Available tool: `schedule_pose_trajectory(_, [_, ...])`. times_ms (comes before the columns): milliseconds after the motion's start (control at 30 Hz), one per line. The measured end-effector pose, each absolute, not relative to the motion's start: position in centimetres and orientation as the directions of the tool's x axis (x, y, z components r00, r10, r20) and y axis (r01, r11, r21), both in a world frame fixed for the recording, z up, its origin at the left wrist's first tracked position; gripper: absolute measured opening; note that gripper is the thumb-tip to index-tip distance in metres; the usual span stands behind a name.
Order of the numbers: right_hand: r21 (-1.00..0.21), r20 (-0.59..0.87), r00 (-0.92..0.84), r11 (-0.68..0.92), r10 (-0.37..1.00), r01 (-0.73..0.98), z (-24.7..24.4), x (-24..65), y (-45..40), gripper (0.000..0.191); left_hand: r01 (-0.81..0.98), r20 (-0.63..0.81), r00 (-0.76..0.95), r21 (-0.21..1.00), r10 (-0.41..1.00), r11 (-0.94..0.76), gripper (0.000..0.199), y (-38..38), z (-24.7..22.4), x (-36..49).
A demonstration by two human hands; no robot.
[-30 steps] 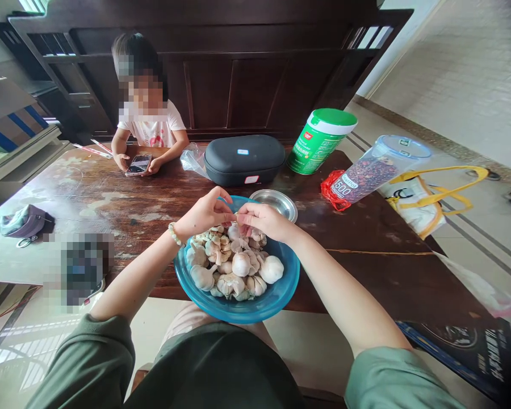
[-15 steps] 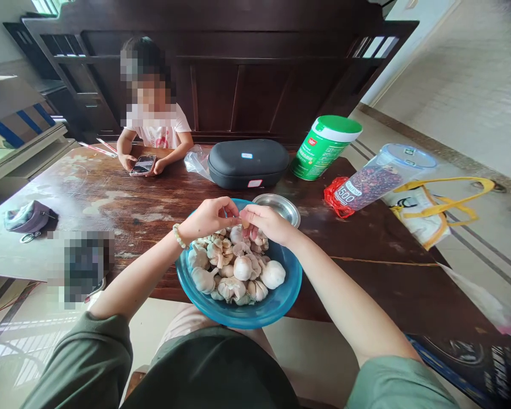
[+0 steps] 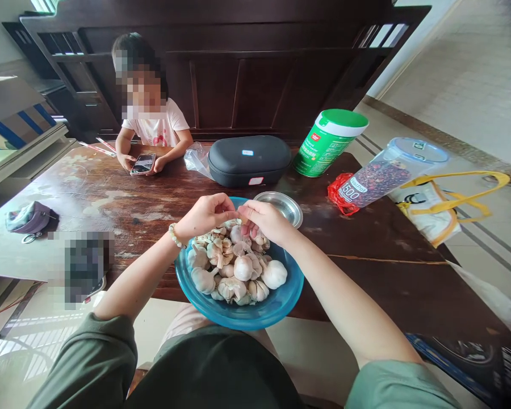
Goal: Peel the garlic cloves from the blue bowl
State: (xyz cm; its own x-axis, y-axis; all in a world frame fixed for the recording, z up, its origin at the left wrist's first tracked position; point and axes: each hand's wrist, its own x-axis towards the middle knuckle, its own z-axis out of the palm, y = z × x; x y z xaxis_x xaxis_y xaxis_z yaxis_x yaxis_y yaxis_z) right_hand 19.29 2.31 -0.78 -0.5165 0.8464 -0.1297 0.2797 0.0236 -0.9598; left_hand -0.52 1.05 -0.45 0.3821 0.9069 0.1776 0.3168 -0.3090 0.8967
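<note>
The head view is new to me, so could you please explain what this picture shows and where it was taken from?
No machine is involved here: one camera worn on a person's head looks forward and down, showing roughly what that person sees. Their left hand and right hand meet above a blue bowl of garlic bulbs. Whatever their fingers pinch is too small to make out. The bowl is at the near edge of a worn wooden table, which also carries a steel dish, a black case and a green canister. Another person sits across the table, holding a phone.
</note>
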Motion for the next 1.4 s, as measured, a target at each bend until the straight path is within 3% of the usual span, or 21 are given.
schedule_pose_trajectory(200, [-0.983, -0.146, -0.51, -0.066, 0.847, 0.172, -1.1, 20.3, 3.1, 0.054, 0.287, 0.206, 0.262, 0.916, 0.943, -0.28, 0.031, 1.0, -0.4, -0.7])
schedule_pose_trajectory(500, [-0.981, -0.147, -0.492, -0.063, 0.858, 0.182, -1.1, 20.3, 3.0, 0.059, 0.39, 0.251, 0.342, 0.839, 0.906, -0.379, 0.021, 0.9, -0.6, -0.5])
schedule_pose_trajectory(833, [-0.959, -0.112, -0.467, 0.027, 0.877, 0.281, -1.4, 19.5, 2.9, 0.052, 0.533, 0.323, 0.337, 0.709, 0.884, -0.462, 0.02, 1.0, -0.7, -0.2])
schedule_pose_trajectory(1200, [-0.89, 0.013, -0.438, 0.21, 0.899, 0.405, -1.3, 19.2, 2.6, 0.048, 0.532, 0.28, 0.269, 0.755, 0.921, -0.385, 0.025, 0.9, -0.4, 0.1])
schedule_pose_trajectory(1400, [-0.733, 0.13, -0.425, 0.376, 0.896, 0.567, -1.0, 18.9, 2.3, 0.036, 0.48, 0.252, 0.23, 0.811, 0.94, -0.335, 0.025, 0.8, -0.3, 0.1])
